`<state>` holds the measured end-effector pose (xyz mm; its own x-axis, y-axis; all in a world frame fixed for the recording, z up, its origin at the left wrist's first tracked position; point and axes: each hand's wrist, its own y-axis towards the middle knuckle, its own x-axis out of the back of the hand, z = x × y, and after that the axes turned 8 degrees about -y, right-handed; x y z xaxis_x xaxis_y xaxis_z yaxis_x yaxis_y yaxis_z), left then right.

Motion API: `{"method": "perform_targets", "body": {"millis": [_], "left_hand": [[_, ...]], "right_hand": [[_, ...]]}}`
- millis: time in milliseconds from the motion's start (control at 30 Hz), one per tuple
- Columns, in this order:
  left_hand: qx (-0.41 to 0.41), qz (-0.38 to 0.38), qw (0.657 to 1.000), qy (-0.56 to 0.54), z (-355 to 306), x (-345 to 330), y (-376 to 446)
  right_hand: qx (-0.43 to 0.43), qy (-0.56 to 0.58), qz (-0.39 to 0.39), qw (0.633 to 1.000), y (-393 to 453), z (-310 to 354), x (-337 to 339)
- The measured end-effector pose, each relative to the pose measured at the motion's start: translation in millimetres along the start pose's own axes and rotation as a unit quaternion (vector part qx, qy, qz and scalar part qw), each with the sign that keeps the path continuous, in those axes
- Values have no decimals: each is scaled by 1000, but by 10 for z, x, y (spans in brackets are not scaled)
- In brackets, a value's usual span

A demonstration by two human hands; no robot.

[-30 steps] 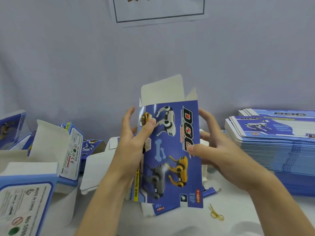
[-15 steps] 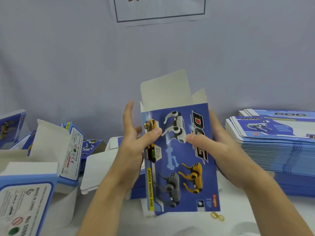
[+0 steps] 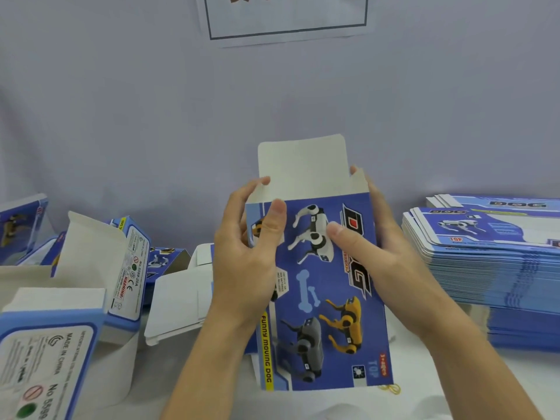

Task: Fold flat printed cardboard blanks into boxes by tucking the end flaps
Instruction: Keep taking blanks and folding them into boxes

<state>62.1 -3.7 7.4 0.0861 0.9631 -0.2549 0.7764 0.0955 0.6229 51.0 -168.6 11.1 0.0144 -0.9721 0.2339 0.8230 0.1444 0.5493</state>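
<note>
I hold a blue printed box with robot-dog pictures upright over the table, its front face toward me. Its white top flap stands open above the blue panel, with a smaller side flap at the upper right. My left hand grips the box's left edge, thumb on the front near the top and a fingertip touching the left flap. My right hand grips the right edge, thumb pressed on the white dog picture, fingers behind the box.
A tall stack of flat blue blanks sits at the right. Several folded or half-folded boxes with open white flaps crowd the left. A yellow rubber band lies by the box's lower right corner. A grey backdrop with a paper sign hangs behind.
The box has turned more upright and squarer to me and sunk lower. Both hands have slid up toward its top end, and the left fingertip now reaches the flap.
</note>
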Motion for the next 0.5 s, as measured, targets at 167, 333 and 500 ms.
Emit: {"method": "perform_targets", "body": {"millis": [167,333,500], "left_hand": [[-20,-13,997,71,-54,-31,-4],[24,-57,998,24,-99,-88,-13],[33,-53,998,1,-81,-23,24]], "right_hand": [[-75,32,24,996,55,21,12],[-112,57,-96,987,95,2,-115],[-91,52,-152,983,57,-34,-193]]}}
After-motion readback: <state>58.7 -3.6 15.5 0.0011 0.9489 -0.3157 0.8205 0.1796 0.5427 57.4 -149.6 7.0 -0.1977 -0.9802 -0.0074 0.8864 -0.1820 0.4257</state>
